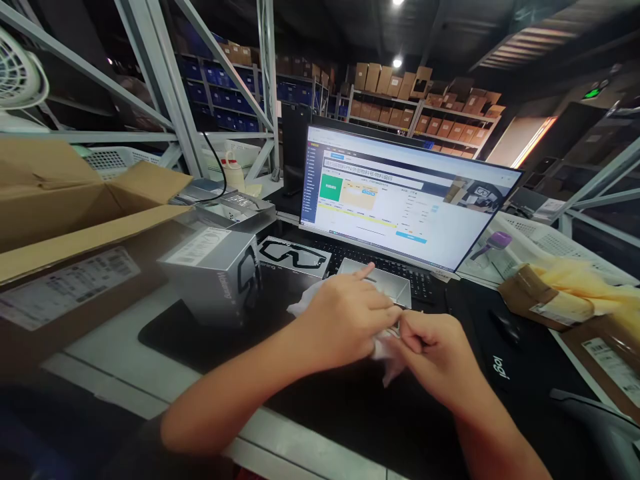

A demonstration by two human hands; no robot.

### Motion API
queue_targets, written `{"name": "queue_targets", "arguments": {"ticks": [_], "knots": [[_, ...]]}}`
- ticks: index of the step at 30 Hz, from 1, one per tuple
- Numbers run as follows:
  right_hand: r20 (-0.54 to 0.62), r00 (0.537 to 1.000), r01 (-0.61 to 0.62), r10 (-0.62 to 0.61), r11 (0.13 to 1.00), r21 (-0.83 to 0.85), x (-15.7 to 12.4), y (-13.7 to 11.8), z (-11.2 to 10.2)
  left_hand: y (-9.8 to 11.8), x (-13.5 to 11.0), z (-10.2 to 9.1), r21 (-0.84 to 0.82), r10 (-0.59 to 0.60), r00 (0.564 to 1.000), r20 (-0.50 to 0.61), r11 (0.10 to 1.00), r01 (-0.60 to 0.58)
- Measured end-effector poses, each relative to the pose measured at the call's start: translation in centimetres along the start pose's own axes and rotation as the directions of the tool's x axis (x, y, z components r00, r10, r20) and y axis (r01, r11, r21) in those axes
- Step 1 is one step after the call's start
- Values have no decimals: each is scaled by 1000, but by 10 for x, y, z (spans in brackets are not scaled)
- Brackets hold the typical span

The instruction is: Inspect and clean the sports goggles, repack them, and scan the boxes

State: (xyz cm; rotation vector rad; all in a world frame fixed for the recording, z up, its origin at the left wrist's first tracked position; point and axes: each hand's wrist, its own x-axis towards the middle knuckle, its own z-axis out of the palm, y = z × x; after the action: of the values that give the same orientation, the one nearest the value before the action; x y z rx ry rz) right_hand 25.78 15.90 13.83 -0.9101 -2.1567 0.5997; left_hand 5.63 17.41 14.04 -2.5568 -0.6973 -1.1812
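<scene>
Crumpled white material (389, 365) at six o'clock from the monitor (400, 207); our right hand (435, 347) pinches it, our left hand (350, 317) overlaps, grip hidden, can't tell. Gray box (213, 283), ten o'clock.

The roof (350, 33) is dark, with a small white lamp (397, 63) shining. The screen (400, 193) glows brightly. At the left edge, the big brown box (75, 240) looks stretched and smeary — and the bottom left corner is very dim.
</scene>
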Motion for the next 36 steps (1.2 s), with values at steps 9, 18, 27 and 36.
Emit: {"name": "queue_targets", "arguments": {"ticks": [9,18,27,36], "knots": [[296,937,130,-187,971,200,6,18,-38,-18,-2,-25,-105,-89,995,-48,991,84],[13,998,64,-65,998,12,2,0,-5,-7,3,-17,42,-44,997,-59,998,47],[259,961,47,-100,979,201,6,16,-25,-9,2,-19,-18,-55,998,-17,998,55],[320,932,99,-168,970,222,5,24,-45,-15,-1,-15,-102,-115,992,-43,989,111]]}}
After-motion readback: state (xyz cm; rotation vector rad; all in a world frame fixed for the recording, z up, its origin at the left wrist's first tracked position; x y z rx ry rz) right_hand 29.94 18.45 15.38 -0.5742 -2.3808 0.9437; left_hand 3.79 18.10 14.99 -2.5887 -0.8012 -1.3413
